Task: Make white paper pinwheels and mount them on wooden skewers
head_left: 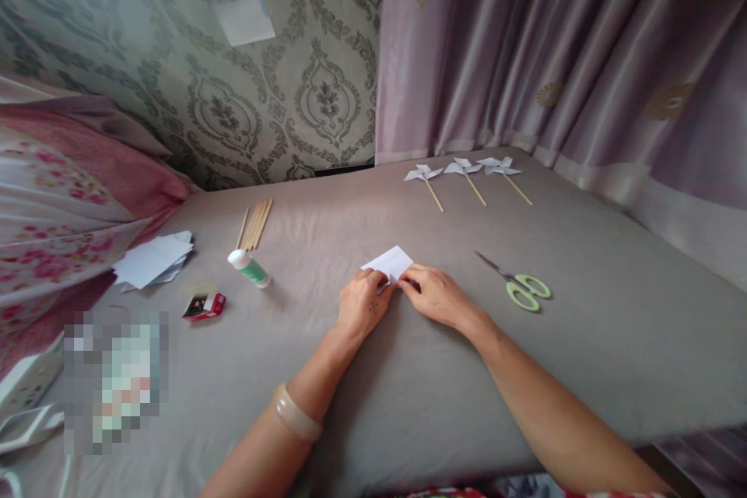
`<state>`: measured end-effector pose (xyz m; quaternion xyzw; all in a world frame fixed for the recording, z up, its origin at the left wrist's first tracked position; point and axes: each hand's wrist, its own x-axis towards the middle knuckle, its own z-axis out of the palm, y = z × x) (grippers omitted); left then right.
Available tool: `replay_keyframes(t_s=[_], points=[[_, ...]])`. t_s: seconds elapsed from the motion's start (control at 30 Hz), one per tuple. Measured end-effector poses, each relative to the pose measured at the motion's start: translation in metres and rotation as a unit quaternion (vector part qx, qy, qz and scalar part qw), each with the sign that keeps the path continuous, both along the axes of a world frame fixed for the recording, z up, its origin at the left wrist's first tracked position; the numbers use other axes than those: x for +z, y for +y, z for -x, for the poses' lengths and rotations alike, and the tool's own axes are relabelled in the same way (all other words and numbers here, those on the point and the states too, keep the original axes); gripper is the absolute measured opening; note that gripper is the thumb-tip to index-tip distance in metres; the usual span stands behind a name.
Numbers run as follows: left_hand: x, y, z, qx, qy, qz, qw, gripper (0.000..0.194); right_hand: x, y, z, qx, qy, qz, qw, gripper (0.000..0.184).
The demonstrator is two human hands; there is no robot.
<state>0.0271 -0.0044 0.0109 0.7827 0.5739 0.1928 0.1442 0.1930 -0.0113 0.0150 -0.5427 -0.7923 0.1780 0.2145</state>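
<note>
Gently, both hands pinch the near edge of a white paper [391, 260] over a grey cloth [327, 249]; the left hand [362, 303] closes thumb and fingers on it, and the right hand [435, 296] grips it just beside. A small flap stands up between the fingertips, while the paper's flat part shows beyond them. A pale bangle [296, 414] circles the left wrist, and small dark marks show on the backs of both hands.

To the right of the grip, scissors [519, 285] with light green handles lie on the cloth, their blades spread slightly and pointing away. Beyond the grip and off to its right, three white pinwheels [464, 166] on wooden sticks lie in a row (the curtain [455, 39] hangs just behind them).

Left of the grip stands a green-and-white tube [250, 268], with loose sticks [257, 226] just beyond it. Farther left are an open red box [204, 305] of small dark pieces, too small to identify, and a white stack [152, 261] of sheets. Nearer the wearer, at far left, a power strip [29, 377] sits beside a pixelated patch.
</note>
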Motion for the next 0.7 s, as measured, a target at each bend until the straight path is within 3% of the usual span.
replay_keyframes(t_s=[0.2, 0.33, 0.7], points=[[-0.008, -0.001, 0.000, 0.002, -0.080, -0.015, 0.997, 0.009, -0.005, 0.002, 0.002, -0.037, 0.035, 0.016, 0.999, 0.020], [-0.008, 0.002, -0.001, 0.018, -0.138, 0.013, 0.990, 0.013, -0.006, 0.002, 0.005, -0.064, 0.050, 0.028, 0.996, 0.017], [-0.012, 0.006, -0.010, 0.076, -0.151, 0.036, 0.985, 0.011, -0.009, 0.003, 0.007, -0.112, 0.082, 0.088, 0.986, 0.019]])
